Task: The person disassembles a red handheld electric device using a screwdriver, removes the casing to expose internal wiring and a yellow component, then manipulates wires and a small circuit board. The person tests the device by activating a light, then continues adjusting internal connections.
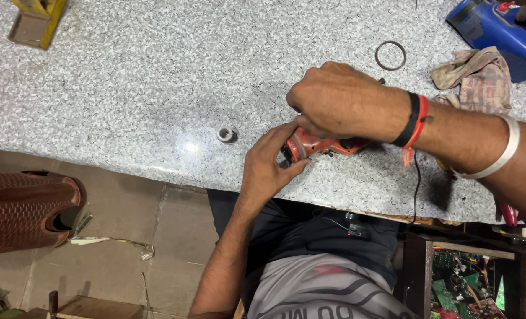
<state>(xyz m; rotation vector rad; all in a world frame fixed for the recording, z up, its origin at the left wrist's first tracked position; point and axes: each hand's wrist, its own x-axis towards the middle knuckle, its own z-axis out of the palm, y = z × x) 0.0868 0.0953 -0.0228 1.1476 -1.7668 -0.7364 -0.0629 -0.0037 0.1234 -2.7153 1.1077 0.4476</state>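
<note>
Nearest the camera, the person's torso in a dark and grey shirt presses against the near edge of the speckled grey table (127,88). Left hand (267,162): rising from below, fingers loosely curled and partly open, its fingertips (286,133) touching the round front end of an orange power tool (310,145) that lies on its side on the table close to the near edge. Right hand (339,100): reaching in from the right, closed down over the top of the orange power tool and covering most of its body; whether the fingers wrap fully around it cannot be told. Wrist of this arm: black and red thread bands, with a silver bangle (508,150) farther up the forearm. Thin black cord (416,183): runs from beneath the right wrist toward the table edge.

Small grey metal ring-shaped part (227,134): stands alone on the table, near the left hand but apart from it. Thin dark ring (390,55): lies flat beyond the right hand. Crumpled cloth rag (478,77): rests to the right, touching a blue machine (499,29) at the far right corner. Yellow object (38,20): far left corner. Brown patterned vessel (26,210): stands on the floor below the table; its contents are not visible.
</note>
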